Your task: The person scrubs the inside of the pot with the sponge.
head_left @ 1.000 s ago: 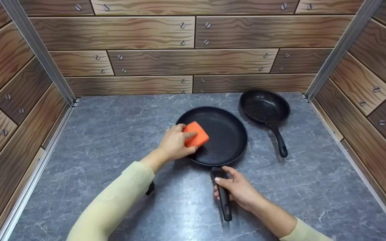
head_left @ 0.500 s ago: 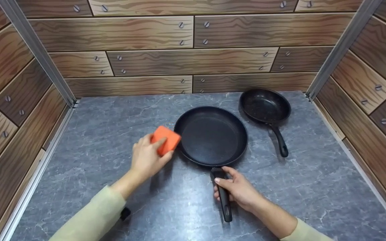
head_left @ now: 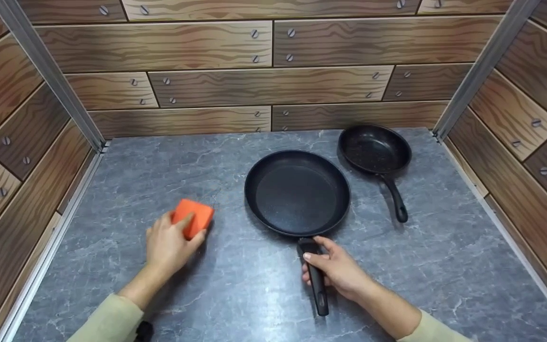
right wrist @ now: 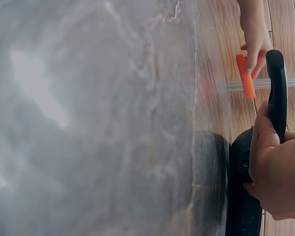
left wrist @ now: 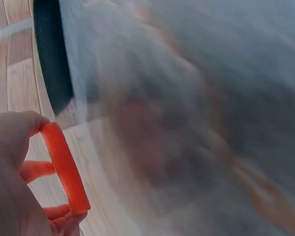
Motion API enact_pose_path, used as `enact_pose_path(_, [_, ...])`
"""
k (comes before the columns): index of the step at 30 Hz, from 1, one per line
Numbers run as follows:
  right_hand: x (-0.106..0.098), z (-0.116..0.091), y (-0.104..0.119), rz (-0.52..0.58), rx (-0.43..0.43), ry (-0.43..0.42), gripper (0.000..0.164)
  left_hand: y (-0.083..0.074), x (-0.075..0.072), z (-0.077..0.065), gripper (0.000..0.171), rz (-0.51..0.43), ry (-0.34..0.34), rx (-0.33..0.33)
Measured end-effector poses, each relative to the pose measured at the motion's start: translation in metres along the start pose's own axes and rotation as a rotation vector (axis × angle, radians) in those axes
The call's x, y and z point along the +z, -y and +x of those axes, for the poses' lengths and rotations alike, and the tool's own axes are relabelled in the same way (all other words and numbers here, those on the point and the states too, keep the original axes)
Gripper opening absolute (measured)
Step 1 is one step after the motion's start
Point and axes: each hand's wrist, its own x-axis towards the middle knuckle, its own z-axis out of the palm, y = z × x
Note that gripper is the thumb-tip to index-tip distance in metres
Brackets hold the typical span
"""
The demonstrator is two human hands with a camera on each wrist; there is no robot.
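An orange sponge [head_left: 197, 216] is pinched between the thumb and fingers of my left hand [head_left: 166, 244], left of the large black frying pan [head_left: 297, 194]. In the left wrist view the sponge [left wrist: 66, 167] is seen edge-on, raised over the grey tabletop. My right hand [head_left: 342, 270] grips the large pan's handle [head_left: 320, 292] near the pan body, thumb on top. From the right wrist, the fingers [right wrist: 265, 130] wrap the black handle [right wrist: 279, 83], and the sponge [right wrist: 246, 78] shows beyond it. The pan's inside is bare and dark.
A smaller black frying pan [head_left: 374, 148] stands at the back right, its handle pointing toward the front. Wood-patterned panels [head_left: 207, 85] wall in the grey marbled table [head_left: 159, 166] at the back and both sides, with metal profiles in the corners. Small dark specks lie near the sponge.
My left hand has carried the sponge out of the large pan, to the left and toward the front. The right hand keeps its grip on the handle; the pans stay put.
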Motion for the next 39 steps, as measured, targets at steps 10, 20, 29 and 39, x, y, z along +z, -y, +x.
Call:
enact_pose_path(10, [0.0, 0.0, 0.001, -0.01, 0.007, -0.01, 0.084, 0.035, -0.007, -0.008, 0.06, 0.048, 0.025, -0.113])
enact_pose_path(20, [0.0, 0.0, 0.002, 0.015, 0.016, -0.002, 0.086, 0.041, -0.014, -0.01, 0.059, 0.103, 0.074, -0.131])
enact_pose_path(29, [-0.001, 0.0, 0.001, -0.004, 0.022, 0.0, 0.086, 0.037, -0.017, -0.01, 0.066, 0.13, 0.092, -0.102])
enact_pose_path(39, [-0.009, 0.0, 0.003, -0.019, 0.026, 0.02, 0.083, 0.002, -0.019, -0.004, 0.062, 0.096, -0.012, -0.013])
